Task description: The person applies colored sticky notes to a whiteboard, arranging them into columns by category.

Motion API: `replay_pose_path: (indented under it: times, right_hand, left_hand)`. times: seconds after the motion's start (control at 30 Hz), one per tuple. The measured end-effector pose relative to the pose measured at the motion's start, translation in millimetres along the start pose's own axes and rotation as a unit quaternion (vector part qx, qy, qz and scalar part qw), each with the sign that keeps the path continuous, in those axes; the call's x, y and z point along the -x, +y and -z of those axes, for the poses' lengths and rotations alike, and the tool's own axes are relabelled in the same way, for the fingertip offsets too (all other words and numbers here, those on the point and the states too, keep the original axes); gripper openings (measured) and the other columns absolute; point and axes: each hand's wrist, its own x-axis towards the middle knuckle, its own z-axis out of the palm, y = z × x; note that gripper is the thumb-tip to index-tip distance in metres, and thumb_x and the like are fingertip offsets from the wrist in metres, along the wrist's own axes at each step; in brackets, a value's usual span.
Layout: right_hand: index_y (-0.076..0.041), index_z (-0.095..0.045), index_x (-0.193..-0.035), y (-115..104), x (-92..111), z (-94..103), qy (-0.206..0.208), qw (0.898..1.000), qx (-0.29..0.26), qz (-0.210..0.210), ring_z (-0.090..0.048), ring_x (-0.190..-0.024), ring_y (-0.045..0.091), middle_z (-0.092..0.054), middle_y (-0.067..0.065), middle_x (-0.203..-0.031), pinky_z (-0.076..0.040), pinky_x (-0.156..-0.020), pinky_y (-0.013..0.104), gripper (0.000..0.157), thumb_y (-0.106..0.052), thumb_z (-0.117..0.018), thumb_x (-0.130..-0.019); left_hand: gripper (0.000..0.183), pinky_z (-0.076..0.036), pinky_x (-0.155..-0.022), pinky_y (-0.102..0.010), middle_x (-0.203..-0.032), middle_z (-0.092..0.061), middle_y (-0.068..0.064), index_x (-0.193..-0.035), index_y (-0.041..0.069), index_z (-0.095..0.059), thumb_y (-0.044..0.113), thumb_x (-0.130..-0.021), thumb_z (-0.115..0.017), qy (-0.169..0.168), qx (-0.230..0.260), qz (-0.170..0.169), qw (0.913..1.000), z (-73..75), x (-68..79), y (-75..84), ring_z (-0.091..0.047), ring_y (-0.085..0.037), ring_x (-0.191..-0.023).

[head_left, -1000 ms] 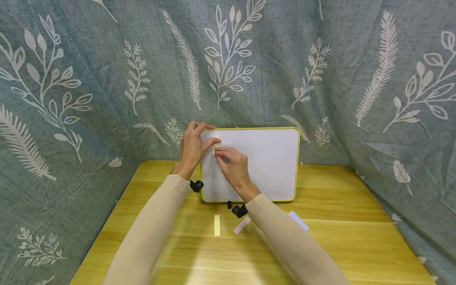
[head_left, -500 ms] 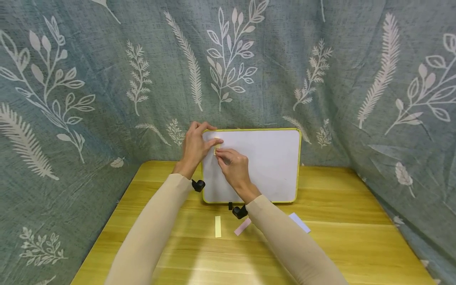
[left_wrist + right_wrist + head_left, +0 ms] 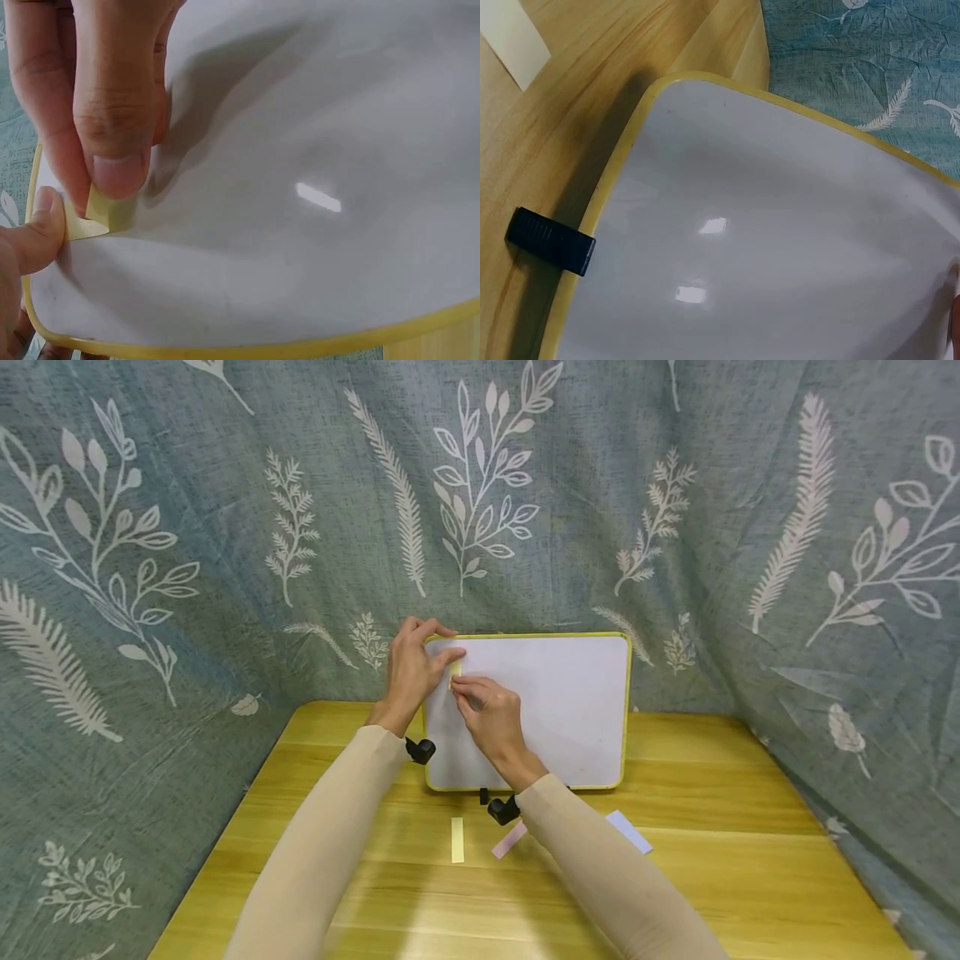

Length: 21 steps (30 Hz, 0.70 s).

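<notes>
The yellow paper strip (image 3: 84, 228) is sitting near the top left corner of the whiteboard (image 3: 573, 710), and I'm working on it with both hands. My left hand (image 3: 408, 672) is gripping that corner, with its thumb pressing on the front near the top of the strip and its other fingers reaching over and behind the board. My right hand (image 3: 495, 714) is pinching the low end of the strip between thumb and finger. Close up, that end is bending away from the board, so I don't think the whole strip is lying flat yet. What's changing is small: my left thumb is sitting a little higher than it was a second ago, and more yellow is showing between my two hands. I'm taking that to mean the top part is lying against the board, while the low end is still needing care. The whiteboard is standing up on the tabletop (image 3: 697, 777), with a black clip (image 3: 551, 240) holding its bottom edge. In front of it, another yellow strip (image 3: 457, 840), a pink strip (image 3: 510, 841) and a pale blue strip (image 3: 628, 832) are lying apart. My right sleeve (image 3: 600, 860) is hiding a bit of the pink one. Behind everything, a leafy curtain (image 3: 562, 527) is hanging.
</notes>
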Motion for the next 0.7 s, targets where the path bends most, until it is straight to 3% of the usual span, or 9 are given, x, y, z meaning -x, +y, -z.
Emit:
replay_pose_path:
  times: [0.37, 0.7]
  right_hand:
    - [0.001, -0.092, -0.114, 1, 9, 0.5, -0.011, 1.000, 0.015, 0.009, -0.089, -0.110, 0.031, -0.091, 0.014, -0.115, -0.072, -0.101, 0.043, 0.014, 0.001, -0.090, -0.100]
    - [0.000, -0.092, -0.114, -2, 24, 6.3, -0.029, 1.000, 0.006, 0.009, -0.089, -0.110, 0.029, -0.091, 0.012, -0.116, -0.072, -0.099, 0.043, 0.013, 0.001, -0.089, -0.100]
  left_hand:
    - [0.017, -0.058, -0.085, -0.052, -0.117, -0.070, -0.013, -0.119, 0.017, -0.091, 0.025, -0.103, -0.092, 0.004, 0.007, -0.005, 1.0000, 0.3, 1.0, 0.6, -0.069, -0.037, -0.099]
    - [0.017, -0.055, -0.076, -0.049, -0.116, -0.071, -0.013, -0.123, 0.019, -0.092, 0.026, -0.109, -0.083, -0.003, -0.021, -0.018, 0.9996, 8.7, 2.9, 4.2, -0.067, -0.036, -0.091]
